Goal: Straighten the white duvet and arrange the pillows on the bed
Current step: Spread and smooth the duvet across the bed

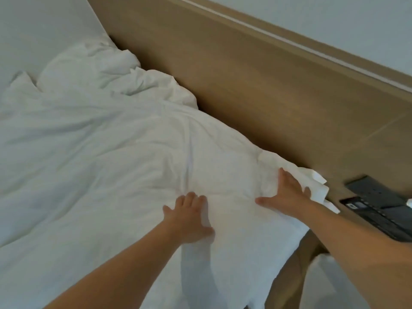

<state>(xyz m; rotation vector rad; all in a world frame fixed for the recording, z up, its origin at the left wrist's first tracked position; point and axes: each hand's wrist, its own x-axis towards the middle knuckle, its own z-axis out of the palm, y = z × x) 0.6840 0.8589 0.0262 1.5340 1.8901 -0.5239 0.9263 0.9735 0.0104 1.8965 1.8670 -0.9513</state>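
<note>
Head view, looking down along the head end of the bed.

White duvet (100,152) covers the mattress, spread wide but heavily creased; its upper edge runs along the wooden headboard (256,85). Far end of that edge is bunched into a rumpled heap (107,68) against the headboard; cannot tell whether a pillow lies in or under it. Near corner of the duvet (312,181) sits tight to the headboard, with folded fabric edges poking out past it.

Left hand (189,217): flat on the duvet, palm down, fingers straight and slightly spread, holding nothing. Right hand (287,192): also flat, palm down on the near corner, fingers extended toward the headboard, thumb out to the side, gripping nothing. Both forearms bare, reaching in from the lower edge of view.

Dark panel (379,206) on the wooden surface at right, just beside the duvet corner; details blurred.
</note>
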